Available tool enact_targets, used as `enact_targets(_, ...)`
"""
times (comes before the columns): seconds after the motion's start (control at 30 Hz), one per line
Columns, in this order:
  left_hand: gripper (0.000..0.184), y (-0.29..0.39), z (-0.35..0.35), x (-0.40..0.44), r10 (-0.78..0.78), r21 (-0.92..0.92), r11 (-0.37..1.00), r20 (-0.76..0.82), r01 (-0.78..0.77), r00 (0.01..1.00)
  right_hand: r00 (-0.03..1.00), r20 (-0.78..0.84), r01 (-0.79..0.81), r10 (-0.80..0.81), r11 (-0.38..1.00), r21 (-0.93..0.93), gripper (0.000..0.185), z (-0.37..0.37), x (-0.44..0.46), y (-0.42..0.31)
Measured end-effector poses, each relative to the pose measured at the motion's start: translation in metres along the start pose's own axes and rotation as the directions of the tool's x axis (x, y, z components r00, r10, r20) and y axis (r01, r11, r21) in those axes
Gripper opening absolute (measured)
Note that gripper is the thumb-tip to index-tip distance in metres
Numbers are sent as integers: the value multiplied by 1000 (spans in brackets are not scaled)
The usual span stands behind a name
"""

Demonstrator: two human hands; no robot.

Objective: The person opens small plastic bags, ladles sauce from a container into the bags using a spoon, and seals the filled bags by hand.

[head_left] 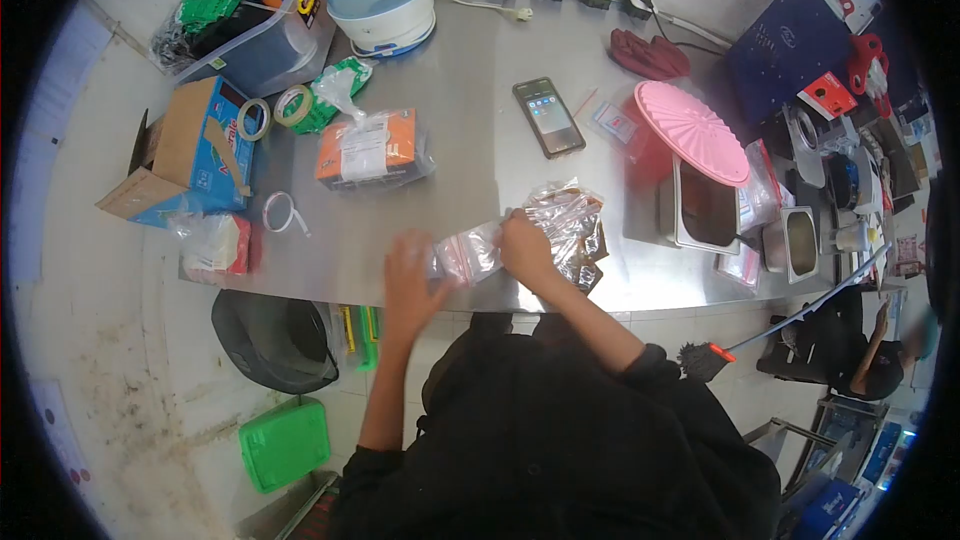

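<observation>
A clear plastic bag (470, 256) with a pinkish zip edge lies at the front middle of the metal table, between my two hands. My right hand (526, 245) is closed on the bag's right end. My left hand (410, 280) is at the bag's left end, blurred by motion, with its fingers spread. Whether it touches the bag is hard to tell. Just right of my right hand is a pile of shiny brown and clear packets (572, 230), partly behind my right forearm.
Behind lie a phone (550, 118) and an orange wrapped box (368, 148). A blue carton (205, 155) and tape rolls (254, 120) are at left. Metal containers (700, 205), a pink lid (692, 132) and a mop (705, 360) are at right. Another person (880, 365) is far right.
</observation>
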State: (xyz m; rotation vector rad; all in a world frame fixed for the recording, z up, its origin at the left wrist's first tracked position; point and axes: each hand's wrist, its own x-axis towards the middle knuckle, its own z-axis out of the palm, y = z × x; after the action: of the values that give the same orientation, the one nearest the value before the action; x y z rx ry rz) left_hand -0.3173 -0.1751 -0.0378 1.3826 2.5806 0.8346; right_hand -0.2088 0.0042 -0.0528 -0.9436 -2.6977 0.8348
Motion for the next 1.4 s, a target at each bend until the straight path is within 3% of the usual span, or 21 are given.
enact_targets(0.03,78,10,16,-5,2,119,993,53,-8,999,997,48,64,-60,994,-93,8,1,6,0)
enact_targets(0.17,89,17,49,-4,-33,124,992,131,17,991,990,26,139,-137,978,-152,5,1,21,-2)
enact_targets(0.23,88,16,53,-2,-76,120,991,121,61,990,967,-175,187,-184,982,0,6,-6,20,-2)
enact_targets(0.37,88,7,50,4,-73,83,994,97,65,993,993,-77,88,-91,995,-41,6,-26,16,7)
enact_targets(0.47,78,19,40,10,-49,40,998,-63,52,997,953,-290,43,87,910,413,13,-47,8,19)
enact_targets(0.53,69,34,36,8,6,-180,983,-156,-34,988,918,-259,-140,300,857,496,13,-54,-6,24)
enact_targets(0.57,60,46,33,12,-21,-320,947,-110,-15,994,902,-151,-166,404,648,743,14,-64,-17,12)
enact_targets(0.6,56,59,35,19,-97,-537,839,8,86,995,898,-56,-85,435,299,950,16,-62,-31,3)
enact_targets(0.63,50,70,44,22,-199,-660,719,105,218,974,885,53,-174,463,221,960,22,-41,-38,15)
enact_targets(0.67,45,77,48,29,-218,-869,277,358,409,908,907,-48,-131,418,388,912,23,-28,-49,15)
enact_targets(0.7,40,83,43,41,-191,-808,2,577,589,794,916,41,-107,399,145,984,26,-21,-60,6)
enact_targets(0.73,31,88,46,45,-207,-828,-50,556,559,805,934,83,-144,347,153,978,28,-23,-68,-1)
enact_targets(0.83,19,91,40,52,-128,-863,194,449,466,884,960,74,-127,270,187,974,30,-26,-85,-1)
enact_targets(0.87,19,94,32,56,-111,-866,202,443,457,890,972,41,-90,233,200,976,30,-29,-87,2)
enact_targets(0.93,13,107,8,60,134,-732,507,587,454,798,952,66,-130,298,199,971,31,-62,-91,1)
enact_targets(0.97,13,111,5,61,140,-733,511,586,449,798,926,111,-188,362,185,965,31,-77,-96,1)
enact_targets(1.07,15,111,18,61,454,-802,503,562,321,691,919,122,-238,374,282,929,21,-97,-110,16)
enact_targets(1.17,13,111,27,68,483,-775,526,612,351,626,899,146,-263,413,241,934,14,-114,-121,14)
enact_targets(1.23,12,128,11,75,450,-720,605,662,340,600,889,310,-376,337,151,914,16,-120,-128,21)
enact_targets(1.3,11,135,11,77,409,-658,679,708,326,576,861,335,-427,383,186,885,16,-125,-132,24)
enact_targets(1.4,14,145,21,73,522,-778,602,553,178,649,912,236,-339,335,295,893,16,-118,-137,39)
